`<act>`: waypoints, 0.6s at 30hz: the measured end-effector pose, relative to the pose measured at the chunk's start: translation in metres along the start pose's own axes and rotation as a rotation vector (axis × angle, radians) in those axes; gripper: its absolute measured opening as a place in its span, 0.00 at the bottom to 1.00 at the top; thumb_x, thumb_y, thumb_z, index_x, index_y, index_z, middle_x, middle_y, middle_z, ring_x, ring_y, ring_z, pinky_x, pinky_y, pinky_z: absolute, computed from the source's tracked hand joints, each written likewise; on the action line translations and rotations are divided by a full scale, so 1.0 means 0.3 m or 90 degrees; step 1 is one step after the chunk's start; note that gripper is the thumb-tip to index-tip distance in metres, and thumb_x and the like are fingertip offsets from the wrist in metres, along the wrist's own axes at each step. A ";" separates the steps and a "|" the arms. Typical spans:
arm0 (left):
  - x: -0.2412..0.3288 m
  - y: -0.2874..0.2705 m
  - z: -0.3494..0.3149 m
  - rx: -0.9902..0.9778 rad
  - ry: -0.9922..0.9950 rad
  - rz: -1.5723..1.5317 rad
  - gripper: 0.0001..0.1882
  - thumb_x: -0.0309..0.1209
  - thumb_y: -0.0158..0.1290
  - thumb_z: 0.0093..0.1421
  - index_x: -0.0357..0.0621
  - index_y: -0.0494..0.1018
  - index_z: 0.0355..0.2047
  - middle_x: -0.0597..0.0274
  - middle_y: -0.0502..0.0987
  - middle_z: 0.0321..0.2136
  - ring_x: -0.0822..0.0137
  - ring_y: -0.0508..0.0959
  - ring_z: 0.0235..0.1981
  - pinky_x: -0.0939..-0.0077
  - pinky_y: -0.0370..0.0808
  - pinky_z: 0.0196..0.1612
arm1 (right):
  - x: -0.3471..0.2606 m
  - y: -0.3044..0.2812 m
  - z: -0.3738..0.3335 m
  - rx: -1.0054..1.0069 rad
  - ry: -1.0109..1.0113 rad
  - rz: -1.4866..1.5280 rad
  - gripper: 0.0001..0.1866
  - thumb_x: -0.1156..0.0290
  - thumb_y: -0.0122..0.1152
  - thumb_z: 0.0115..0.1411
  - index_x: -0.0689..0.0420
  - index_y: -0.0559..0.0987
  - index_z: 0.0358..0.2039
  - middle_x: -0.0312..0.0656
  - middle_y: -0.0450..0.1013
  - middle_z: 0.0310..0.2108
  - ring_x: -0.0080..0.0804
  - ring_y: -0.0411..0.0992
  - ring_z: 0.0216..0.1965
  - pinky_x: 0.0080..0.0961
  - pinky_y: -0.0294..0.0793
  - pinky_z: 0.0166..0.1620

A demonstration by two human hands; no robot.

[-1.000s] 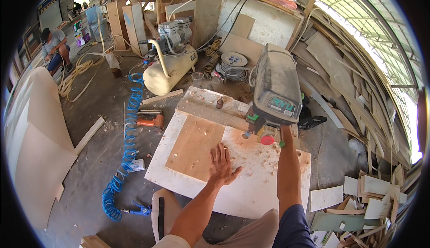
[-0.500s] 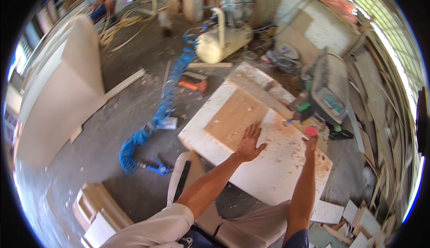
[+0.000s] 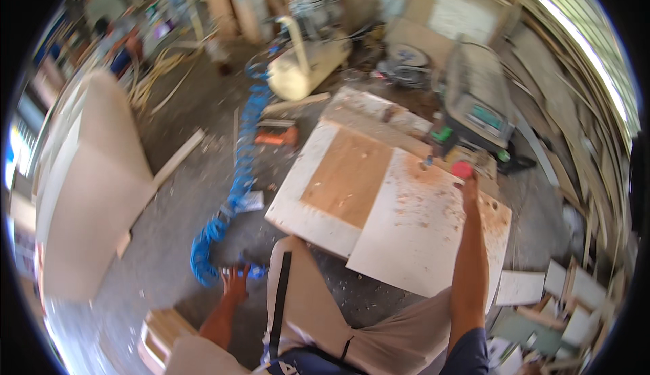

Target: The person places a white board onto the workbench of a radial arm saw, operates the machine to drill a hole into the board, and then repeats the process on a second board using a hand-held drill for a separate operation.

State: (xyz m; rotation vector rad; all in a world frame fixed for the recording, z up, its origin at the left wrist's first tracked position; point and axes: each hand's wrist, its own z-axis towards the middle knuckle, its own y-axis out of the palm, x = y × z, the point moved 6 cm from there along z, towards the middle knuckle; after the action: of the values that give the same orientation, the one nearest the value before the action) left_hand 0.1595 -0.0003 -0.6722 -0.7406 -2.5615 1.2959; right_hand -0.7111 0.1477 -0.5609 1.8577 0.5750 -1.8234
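Note:
My left hand (image 3: 234, 284) reaches down to the floor at the left of my knee, fingers stretched out and apart. Just beside its fingertips lies a blue air blow gun (image 3: 254, 271), joined to a coiled blue air hose (image 3: 211, 236); I cannot make out whether they touch. My right hand (image 3: 470, 186) is at the far right edge of the white board (image 3: 399, 253), closed on a round red thing (image 3: 462, 170), whose kind is unclear. A bare wood-brown panel (image 3: 349, 178) shows on the board's left part, and reddish-brown dust is scattered on its right.
A cream air compressor (image 3: 305, 73) stands at the back. An orange tool (image 3: 277, 136) lies beyond the hose. Behind the board sits a dusty grey machine (image 3: 477, 97). Offcuts (image 3: 520, 287) are piled at right, a large curved pale piece (image 3: 95, 192) stands left, and a person sits far left.
My left hand has left the board's brown panel and moved left and down toward the blow gun. My right hand stays at the red thing. The whole view has shifted.

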 end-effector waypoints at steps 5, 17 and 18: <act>-0.153 0.087 0.083 0.078 0.050 0.051 0.55 0.39 0.65 0.52 0.57 0.45 0.74 0.41 0.65 0.63 0.41 0.61 0.68 0.34 0.48 0.71 | -0.235 0.303 -0.174 0.041 0.017 -0.117 0.33 0.48 0.55 0.68 0.51 0.68 0.68 0.38 0.74 0.56 0.35 0.73 0.52 0.36 0.75 0.40; -0.249 -0.624 -0.105 0.337 0.139 -0.296 0.17 0.33 0.60 0.58 0.38 0.77 0.45 0.43 0.79 0.41 0.43 0.80 0.43 0.51 0.74 0.45 | -0.330 0.317 -0.274 0.072 0.035 -0.132 0.33 0.49 0.54 0.68 0.57 0.70 0.66 0.37 0.74 0.38 0.29 0.71 0.38 0.29 0.72 0.39; -0.160 -0.747 -0.147 0.268 0.145 -0.380 0.16 0.34 0.60 0.58 0.38 0.77 0.44 0.44 0.80 0.37 0.43 0.80 0.39 0.51 0.74 0.42 | -0.328 0.314 -0.278 0.081 0.036 -0.132 0.32 0.49 0.54 0.68 0.57 0.71 0.65 0.39 0.75 0.38 0.31 0.72 0.38 0.30 0.73 0.40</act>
State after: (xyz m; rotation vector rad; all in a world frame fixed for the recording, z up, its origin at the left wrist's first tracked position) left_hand 0.1384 -0.1049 -0.4646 -0.0267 -1.9932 1.3622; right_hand -0.5907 0.1250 -0.4582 2.0029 0.7102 -1.9865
